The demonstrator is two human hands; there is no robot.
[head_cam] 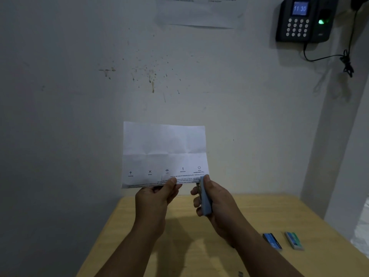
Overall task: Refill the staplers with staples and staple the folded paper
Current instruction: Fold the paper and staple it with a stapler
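The paper (164,154) was held upright above the counter (259,212), light and floppy, best pinched near the edge being stapled. The left hand (154,198) pinched its bottom edge; the right hand (214,198) gripped a stapler (205,198) at the lower right corner.

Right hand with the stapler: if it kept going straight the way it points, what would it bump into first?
The right hand grips the blue stapler nose-up, already at the folded paper's lower right edge, so the paper comes first. Beyond that lies the wall, though depth is hard to judge.
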